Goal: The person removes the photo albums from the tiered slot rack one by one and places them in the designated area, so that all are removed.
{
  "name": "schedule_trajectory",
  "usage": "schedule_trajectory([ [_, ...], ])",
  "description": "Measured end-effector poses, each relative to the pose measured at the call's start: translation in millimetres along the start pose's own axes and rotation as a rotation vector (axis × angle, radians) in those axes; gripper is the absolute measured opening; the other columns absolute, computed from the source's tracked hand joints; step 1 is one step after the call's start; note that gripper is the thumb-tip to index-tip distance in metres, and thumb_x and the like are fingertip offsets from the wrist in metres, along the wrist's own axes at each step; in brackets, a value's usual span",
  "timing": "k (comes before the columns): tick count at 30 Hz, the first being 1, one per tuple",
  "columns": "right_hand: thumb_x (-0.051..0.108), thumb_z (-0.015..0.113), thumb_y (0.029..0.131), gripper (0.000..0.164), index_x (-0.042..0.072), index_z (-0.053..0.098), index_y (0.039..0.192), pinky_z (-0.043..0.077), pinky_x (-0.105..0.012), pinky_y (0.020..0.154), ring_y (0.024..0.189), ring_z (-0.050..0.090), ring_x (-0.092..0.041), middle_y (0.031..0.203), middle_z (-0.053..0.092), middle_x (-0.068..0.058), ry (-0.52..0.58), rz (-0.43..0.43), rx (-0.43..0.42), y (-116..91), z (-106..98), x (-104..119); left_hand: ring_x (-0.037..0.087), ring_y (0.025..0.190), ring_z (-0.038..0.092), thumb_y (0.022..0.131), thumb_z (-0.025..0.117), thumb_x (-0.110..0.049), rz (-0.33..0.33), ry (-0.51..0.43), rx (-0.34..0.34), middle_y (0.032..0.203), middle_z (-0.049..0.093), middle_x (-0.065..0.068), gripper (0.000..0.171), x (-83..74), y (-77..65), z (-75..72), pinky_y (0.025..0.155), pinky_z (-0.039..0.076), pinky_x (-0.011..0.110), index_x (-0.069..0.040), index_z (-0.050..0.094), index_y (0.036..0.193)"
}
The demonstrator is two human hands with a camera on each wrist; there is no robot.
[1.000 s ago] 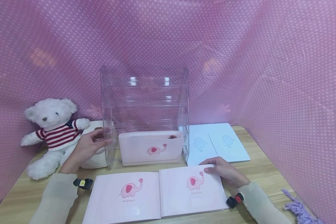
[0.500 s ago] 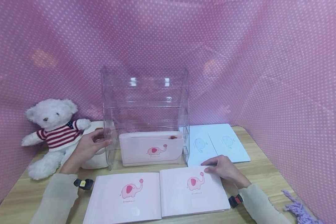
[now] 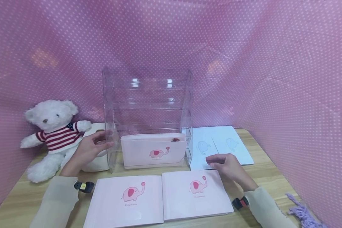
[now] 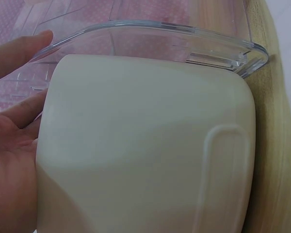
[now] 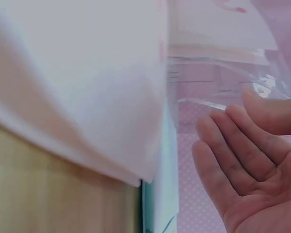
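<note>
In the head view my left hand (image 3: pixel 89 148) touches the left side of a clear plastic rack (image 3: pixel 148 106), beside a cream-white container (image 3: pixel 95 166). The left wrist view has the thumb at the rack's edge; the container (image 4: pixel 136 145) hides part of the fingers. My right hand (image 3: pixel 229 166) hovers just past the top right corner of a pink elephant booklet (image 3: pixel 185 202), fingers loosely bent and holding nothing. To its left lies a matching booklet (image 3: pixel 108 202). Another pink elephant booklet (image 3: pixel 139 153) stands upright in the rack's lowest tier.
Pale blue whale booklets (image 3: pixel 216 136) lie flat right of the rack. A white teddy bear (image 3: pixel 60 139) in a striped sweater sits at the left. Purple yarn (image 3: pixel 302 209) lies at the table's right edge. Pink dotted cloth (image 3: pixel 288 79) encloses the wooden table (image 3: pixel 268 186).
My right hand has let go of the right booklet's top corner and lifted slightly away from it. The left hand has stayed at the rack.
</note>
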State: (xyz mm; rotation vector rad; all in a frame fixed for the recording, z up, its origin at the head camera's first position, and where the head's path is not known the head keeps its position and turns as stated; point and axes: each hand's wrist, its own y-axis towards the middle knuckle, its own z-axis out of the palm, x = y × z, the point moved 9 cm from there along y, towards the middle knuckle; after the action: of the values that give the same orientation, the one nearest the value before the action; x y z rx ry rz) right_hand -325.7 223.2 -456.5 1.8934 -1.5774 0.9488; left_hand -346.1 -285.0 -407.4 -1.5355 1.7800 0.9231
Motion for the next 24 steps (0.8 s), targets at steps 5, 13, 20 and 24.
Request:
schedule_trajectory([
  [5, 0.012, 0.071, 0.093, 0.029, 0.012, 0.072, 0.122, 0.059, -0.026, 0.090, 0.113, 0.072, -0.030, 0.118, 0.076, -0.010, 0.135, -0.049, 0.029, -2.4, -4.2, 12.1, 0.045, 0.130, 0.057, 0.094, 0.073, -0.036, 0.006, 0.004, -0.004, 0.142, 0.059, 0.025, 0.066, -1.1, -1.0, -2.5, 0.083, 0.044, 0.003, -0.004, 0.050, 0.148],
  [13, 0.023, 0.072, 0.094, 0.038, 0.013, 0.067, 0.130, 0.055, -0.019, 0.092, 0.112, 0.071, -0.009, 0.127, 0.073, -0.009, 0.197, -0.131, -0.007, -7.0, -23.4, 39.3, 0.044, 0.130, 0.057, 0.094, 0.073, -0.035, 0.014, -0.008, -0.003, 0.142, 0.059, 0.025, 0.065, -2.5, 0.9, -2.0, 0.083, 0.045, 0.003, -0.004, 0.051, 0.147],
  [20, 0.019, 0.071, 0.096, 0.041, 0.013, 0.062, 0.136, 0.054, -0.018, 0.094, 0.114, 0.067, 0.000, 0.135, 0.068, -0.012, 0.220, -0.210, -0.037, -4.2, -28.4, 56.8, 0.042, 0.129, 0.057, 0.094, 0.074, -0.033, 0.031, -0.015, -0.004, 0.142, 0.059, 0.024, 0.064, -2.6, 3.0, -1.8, 0.083, 0.045, 0.003, -0.004, 0.052, 0.147],
  [24, 0.022, 0.072, 0.095, 0.048, 0.014, 0.059, 0.140, 0.053, -0.016, 0.095, 0.122, 0.066, -0.007, 0.140, 0.065, -0.012, 0.219, -0.254, -0.056, 2.0, -28.6, 70.0, 0.044, 0.132, 0.056, 0.094, 0.073, -0.036, -0.001, -0.011, 0.005, 0.144, 0.057, 0.025, 0.067, 0.7, 0.5, -2.0, 0.082, 0.046, 0.004, -0.005, 0.050, 0.149],
])
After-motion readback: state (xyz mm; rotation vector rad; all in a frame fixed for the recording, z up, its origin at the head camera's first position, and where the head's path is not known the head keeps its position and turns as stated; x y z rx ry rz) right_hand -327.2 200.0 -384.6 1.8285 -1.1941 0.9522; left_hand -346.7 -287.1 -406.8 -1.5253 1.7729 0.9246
